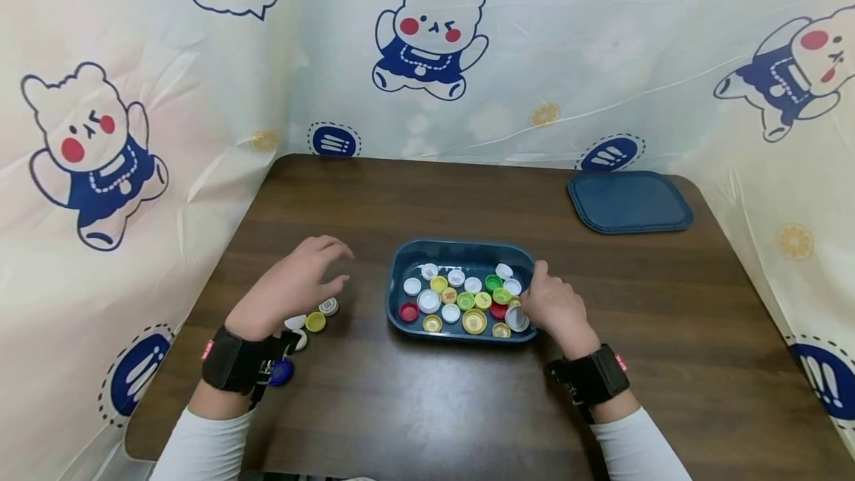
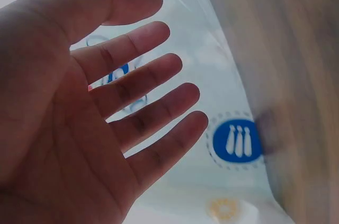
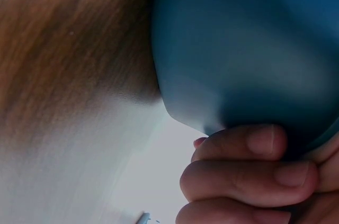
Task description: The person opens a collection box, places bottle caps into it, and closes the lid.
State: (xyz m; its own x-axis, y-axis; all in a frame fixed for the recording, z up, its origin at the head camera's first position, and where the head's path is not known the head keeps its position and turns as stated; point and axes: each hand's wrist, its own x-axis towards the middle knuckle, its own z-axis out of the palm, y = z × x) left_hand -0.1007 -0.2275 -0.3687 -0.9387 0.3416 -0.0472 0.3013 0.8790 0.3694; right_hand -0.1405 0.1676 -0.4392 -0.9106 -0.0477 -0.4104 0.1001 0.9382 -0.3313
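A dark blue plastic box (image 1: 461,245) stands on the table with many bottle caps in it: white, yellow, green and red ones. My right hand (image 1: 554,306) grips the box's right end. In the right wrist view its curled fingers (image 3: 249,181) press against the outer wall, just under the rim. To the left of the box, my left hand (image 1: 294,284) is held over the table with its fingers spread and nothing in it. Below and beside it lie loose bottle caps, among them a yellow cap (image 1: 315,321), a white cap (image 1: 328,306) and a blue cap (image 1: 281,372), partly hidden by the wrist strap.
A flat blue lid (image 1: 631,203) lies at the back right corner of the brown wooden table (image 1: 427,407). Cloth sheets (image 1: 534,28) printed with bears hang behind the table and along both sides.
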